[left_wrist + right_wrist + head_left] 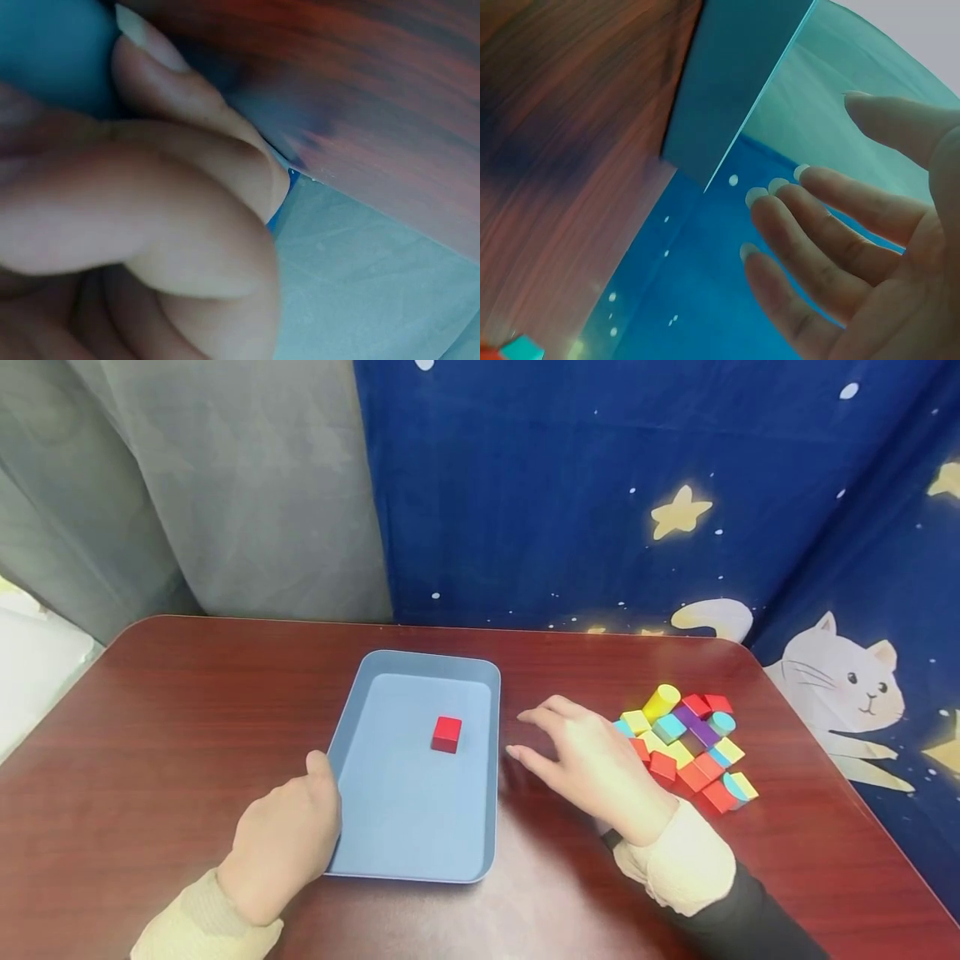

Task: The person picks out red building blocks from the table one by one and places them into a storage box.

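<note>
- One red block [447, 735] is seen lying in the blue tray [408, 814], right of its centre and apart from the walls; any further piece is best set beside it, not on top.
- The tray's left wall is gripped by the left hand [288, 839], with fingers curled; light, even pressure is advised so that the tray is neither tipped nor dragged.
- Nothing is held by the right hand [592, 764]; its fingers are spread loosely just beside the tray's right wall, which should be cleared from above rather than knocked.
- Loose blocks [703, 732] are grouped closely to the right of that hand; outer pieces are judged the easiest to be pinched singly.
- The yellow cylinder [662, 702] is placed at the group's far edge; rolling should be guarded against if it is disturbed on the table [187, 710].
</note>
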Demonstrator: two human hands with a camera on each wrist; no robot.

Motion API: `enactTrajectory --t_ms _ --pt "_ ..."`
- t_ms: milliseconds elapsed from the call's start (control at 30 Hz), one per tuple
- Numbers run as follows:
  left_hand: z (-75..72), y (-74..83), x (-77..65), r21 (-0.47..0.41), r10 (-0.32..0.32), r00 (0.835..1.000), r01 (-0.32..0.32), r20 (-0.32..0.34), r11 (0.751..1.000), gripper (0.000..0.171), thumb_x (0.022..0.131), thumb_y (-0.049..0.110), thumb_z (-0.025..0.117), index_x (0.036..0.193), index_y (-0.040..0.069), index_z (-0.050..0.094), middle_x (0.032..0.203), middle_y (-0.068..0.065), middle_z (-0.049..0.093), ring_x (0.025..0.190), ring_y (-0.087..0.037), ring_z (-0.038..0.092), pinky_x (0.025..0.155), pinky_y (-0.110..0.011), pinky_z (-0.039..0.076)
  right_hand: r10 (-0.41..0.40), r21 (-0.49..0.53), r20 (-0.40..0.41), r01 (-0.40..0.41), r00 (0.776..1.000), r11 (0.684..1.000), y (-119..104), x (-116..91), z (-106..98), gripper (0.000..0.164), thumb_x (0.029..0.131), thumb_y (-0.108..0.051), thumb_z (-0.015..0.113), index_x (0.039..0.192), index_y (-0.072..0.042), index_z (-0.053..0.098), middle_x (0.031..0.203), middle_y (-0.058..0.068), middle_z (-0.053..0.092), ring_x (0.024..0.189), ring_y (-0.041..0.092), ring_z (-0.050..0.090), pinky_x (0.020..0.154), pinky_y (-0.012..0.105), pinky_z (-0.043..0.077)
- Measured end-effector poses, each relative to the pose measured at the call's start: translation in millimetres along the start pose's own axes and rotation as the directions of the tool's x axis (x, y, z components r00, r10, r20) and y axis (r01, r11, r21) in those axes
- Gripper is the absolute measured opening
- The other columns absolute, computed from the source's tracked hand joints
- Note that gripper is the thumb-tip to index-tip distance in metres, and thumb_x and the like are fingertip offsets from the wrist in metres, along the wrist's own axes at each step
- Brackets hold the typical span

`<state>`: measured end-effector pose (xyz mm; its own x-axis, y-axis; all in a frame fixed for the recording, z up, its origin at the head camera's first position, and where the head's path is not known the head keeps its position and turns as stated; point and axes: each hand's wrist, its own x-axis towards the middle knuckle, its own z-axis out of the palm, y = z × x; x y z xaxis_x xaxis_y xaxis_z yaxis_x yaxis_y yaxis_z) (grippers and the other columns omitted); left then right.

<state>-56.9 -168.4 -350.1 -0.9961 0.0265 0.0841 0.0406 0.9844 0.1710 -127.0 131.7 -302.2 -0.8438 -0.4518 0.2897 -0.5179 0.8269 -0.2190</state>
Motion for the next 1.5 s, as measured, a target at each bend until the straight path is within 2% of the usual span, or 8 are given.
enactTrajectory --t_ms 300,500,700,800,933,1167,1500 --pt "-1.4 0.8 -0.7 0.006 0.009 0.999 -0.009 -0.038 1.000 0.010 0.081 -0.005 0.038 0.086 0.001 0.033 0.049 -0.003 0.036 0.038 -0.019 0.039 0.037 -0.034 0.029 0.035 -0.045 -0.043 -0.037 0.998 0.998 35.2 -21.6 -9.6 0.042 0.079 -0.040 0.075 0.110 -0.013 0.069 0.100 -0.001 0.064 0.082 0.015 0.065 0.070 0.031 0.050" --pt "-0.3 -0.1 -0.6 -0.004 0.009 1.000 -0.009 -0.017 1.000 0.009 0.083 -0.004 0.038 0.090 -0.002 0.034 0.051 -0.003 0.038 0.039 -0.019 0.041 0.038 -0.036 0.030 0.052 -0.111 -0.047 -0.057 0.998 0.992 57.5 -34.7 -18.4 0.040 0.078 -0.039 0.076 0.108 -0.014 0.069 0.100 -0.002 0.063 0.081 0.015 0.064 0.064 0.032 0.049" --pt "-1.0 -0.2 -2.7 0.017 0.022 0.999 -0.022 -0.035 1.000 0.021 0.081 -0.005 0.041 0.101 -0.009 0.038 0.051 -0.004 0.037 0.040 -0.020 0.041 0.038 -0.036 0.031 0.063 -0.145 0.024 -0.058 0.998 0.988 75.7 -43.7 -25.1 0.044 0.072 -0.032 0.082 0.108 -0.010 0.068 0.105 0.005 0.064 0.093 0.022 0.064 0.078 0.040 0.050" --pt "-0.8 -0.4 -3.1 0.012 0.020 0.999 -0.020 -0.042 1.000 0.018 0.080 -0.006 0.041 0.097 -0.006 0.037 0.051 -0.003 0.037 0.039 -0.020 0.039 0.037 -0.035 0.030 0.086 -0.154 0.081 -0.073 0.993 0.985 82.1 -46.7 -26.9 0.050 0.070 -0.030 0.084 0.111 -0.008 0.067 0.107 0.008 0.064 0.096 0.026 0.062 0.081 0.042 0.050" --pt "0.2 -0.6 -2.6 0.008 0.018 0.999 -0.017 -0.041 1.000 0.014 0.080 -0.006 0.040 0.094 -0.004 0.036 0.051 -0.003 0.036 0.039 -0.020 0.039 0.037 -0.035 0.030 0.108 -0.146 0.122 -0.090 0.987 0.985 87.9 -47.7 -25.9 0.051 0.068 -0.027 0.085 0.112 -0.007 0.067 0.108 0.009 0.063 0.098 0.027 0.061 0.082 0.044 0.049" --pt "-0.3 0.5 -1.9 0.010 0.019 0.999 -0.018 -0.045 1.000 0.012 0.080 -0.006 0.040 0.089 -0.001 0.034 0.049 -0.003 0.036 0.038 -0.019 0.038 0.036 -0.034 0.029 0.105 -0.137 0.148 -0.085 0.983 0.987 94.1 -47.1 -21.1 0.047 0.069 -0.021 0.085 0.110 -0.009 0.067 0.105 0.008 0.062 0.096 0.025 0.058 0.082 0.043 0.049" --pt "0.4 0.0 0.1 0.004 0.011 1.000 -0.011 -0.014 1.000 0.011 0.081 -0.005 0.039 0.089 -0.002 0.033 0.051 -0.003 0.038 0.039 -0.020 0.041 0.037 -0.035 0.030 0.050 -0.183 0.123 -0.027 0.991 0.983 89.6 -47.7 -9.3 0.042 0.070 -0.018 0.084 0.106 -0.008 0.065 0.094 0.003 0.059 0.086 0.020 0.056 0.075 0.037 0.049"
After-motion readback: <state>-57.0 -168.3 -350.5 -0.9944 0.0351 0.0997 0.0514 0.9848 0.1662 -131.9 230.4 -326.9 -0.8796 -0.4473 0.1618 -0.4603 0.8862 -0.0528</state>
